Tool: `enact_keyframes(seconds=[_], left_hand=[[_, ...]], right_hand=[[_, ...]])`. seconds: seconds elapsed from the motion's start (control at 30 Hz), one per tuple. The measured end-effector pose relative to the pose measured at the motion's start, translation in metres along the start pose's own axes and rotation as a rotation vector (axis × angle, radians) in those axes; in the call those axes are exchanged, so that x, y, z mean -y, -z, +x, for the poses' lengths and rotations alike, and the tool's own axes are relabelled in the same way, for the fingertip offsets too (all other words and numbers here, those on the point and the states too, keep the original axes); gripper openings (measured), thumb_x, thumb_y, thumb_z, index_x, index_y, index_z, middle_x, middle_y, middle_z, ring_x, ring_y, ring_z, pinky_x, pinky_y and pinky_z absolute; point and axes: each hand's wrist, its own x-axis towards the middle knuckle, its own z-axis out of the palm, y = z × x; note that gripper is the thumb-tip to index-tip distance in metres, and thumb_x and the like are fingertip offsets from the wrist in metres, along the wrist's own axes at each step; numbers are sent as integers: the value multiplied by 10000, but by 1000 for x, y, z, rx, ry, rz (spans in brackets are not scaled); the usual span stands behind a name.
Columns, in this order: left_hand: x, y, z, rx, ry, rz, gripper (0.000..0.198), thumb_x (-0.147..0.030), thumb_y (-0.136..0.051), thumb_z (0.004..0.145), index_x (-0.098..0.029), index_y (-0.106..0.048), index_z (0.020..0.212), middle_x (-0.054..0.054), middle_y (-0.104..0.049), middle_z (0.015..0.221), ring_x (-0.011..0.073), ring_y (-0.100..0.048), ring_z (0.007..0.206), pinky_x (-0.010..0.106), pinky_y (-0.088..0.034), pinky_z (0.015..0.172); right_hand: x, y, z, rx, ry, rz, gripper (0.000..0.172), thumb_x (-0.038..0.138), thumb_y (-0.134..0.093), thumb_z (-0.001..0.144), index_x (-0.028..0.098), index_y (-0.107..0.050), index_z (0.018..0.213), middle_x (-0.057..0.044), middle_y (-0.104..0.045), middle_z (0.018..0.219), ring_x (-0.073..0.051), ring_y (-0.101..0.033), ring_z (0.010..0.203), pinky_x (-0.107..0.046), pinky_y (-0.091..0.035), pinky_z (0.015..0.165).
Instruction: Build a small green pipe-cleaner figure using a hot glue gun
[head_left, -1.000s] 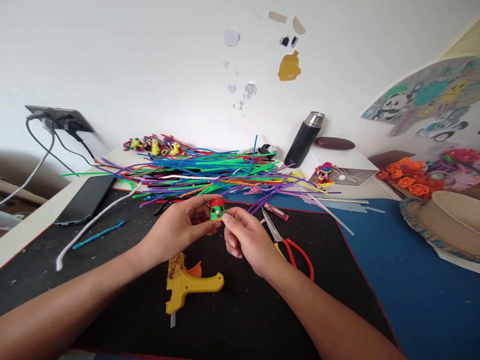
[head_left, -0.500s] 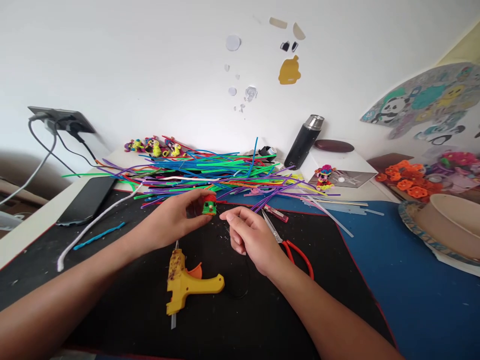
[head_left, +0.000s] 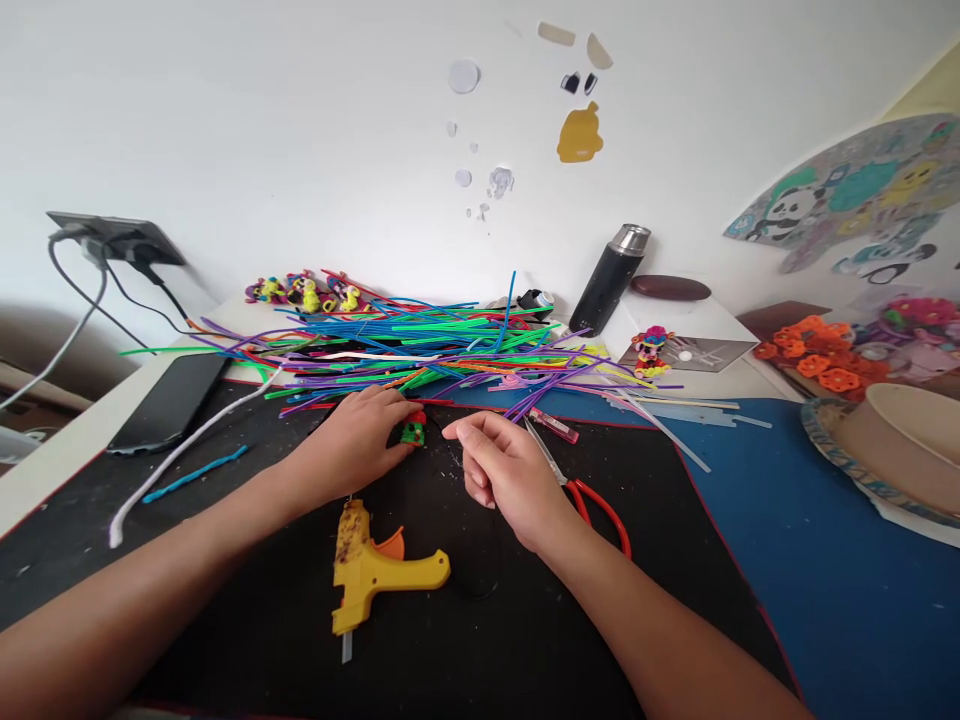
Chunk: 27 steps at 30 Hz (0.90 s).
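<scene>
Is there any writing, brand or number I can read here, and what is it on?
None can be read. The panda poster shows only cartoon faces; the yellow wall sticker is a plain shape; any marks on the yellow glue gun or black flask are too small to tell.

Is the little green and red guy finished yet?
Nearly, it seems. Done: the little figure already has a green body and a red top. In hand: the left hand holds it down on the black mat; the right hand hovers beside it, not touching. Left: maybe small bits, since the glue gun, scissors and pipe cleaners lie out.
</scene>
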Motion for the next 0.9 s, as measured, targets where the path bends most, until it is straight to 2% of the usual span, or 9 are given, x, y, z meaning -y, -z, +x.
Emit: enact_keyframes(seconds=[0.17, 0.27, 0.43, 0.57, 0.63, 0.7, 0.8, 0.9], left_hand=[[3, 2, -3, 21, 7, 90, 416, -432, -741, 951, -216, -774, 1305, 154, -760, 1283, 401, -680, 1242, 513, -540, 1060], [4, 3, -4, 19, 9, 73, 467, -504, -711, 977, -217, -764, 1341, 158, -757, 1324, 404, -678, 1267, 516, -536, 1074], [1, 5, -4, 51, 27, 64, 422, -479, -673, 988, -229, -780, 1311, 138, -774, 1312, 386, -694, 1258, 498, -537, 1071], [0, 15, -3, 62, 40, 13, 440, -524, -664, 984, -240, -788, 1296, 117, -804, 1269, 367, -732, 1193, 471, -551, 1034], [2, 21, -1, 28, 68, -41, 409, -557, -609, 1013, -254, -812, 1198, 97, -828, 1179, 343, -762, 1087, 441, -573, 939], [7, 25, 1, -73, 89, -74, 407, -550, -548, 1045, -253, -821, 1096, 95, -832, 1095, 331, -762, 1024, 429, -575, 887], [16, 25, 5, -233, 58, -46, 376, -483, -550, 1034, -234, -828, 1084, 131, -818, 1099, 363, -727, 1107, 477, -561, 987], [24, 20, 8, -214, 14, -17, 352, -436, -572, 1011, -228, -833, 1124, 141, -809, 1100, 376, -701, 1131, 518, -549, 1031]], right_hand=[[-1, 1, 0, 3, 6, -14, 423, 595, -765, 920, 183, -696, 987, 98, -458, 565, -86, -400, 455, -253, -256, 448], [-2, 1, -1, 6, 12, -37, 440, 609, -754, 923, 179, -703, 1001, 95, -465, 572, -88, -417, 460, -251, -266, 448], [-3, 0, -1, 7, 10, -48, 465, 638, -753, 919, 182, -697, 993, 98, -465, 579, -84, -411, 450, -253, -273, 443], [-4, 1, 0, 0, 5, -49, 468, 637, -756, 919, 179, -700, 996, 95, -472, 596, -82, -413, 454, -255, -276, 448], [-3, 2, 0, -7, 8, -57, 460, 631, -750, 926, 178, -701, 997, 95, -467, 588, -84, -414, 455, -256, -274, 453], [-2, 3, 0, -17, 20, -67, 450, 625, -743, 934, 181, -702, 997, 95, -461, 576, -88, -413, 456, -258, -273, 457], [0, 2, 0, -28, 28, -73, 442, 622, -752, 927, 187, -701, 987, 93, -457, 577, -92, -403, 461, -260, -272, 456], [-1, 2, 1, -29, 11, -79, 443, 625, -768, 913, 193, -692, 979, 91, -462, 590, -92, -396, 462, -260, -269, 451]])
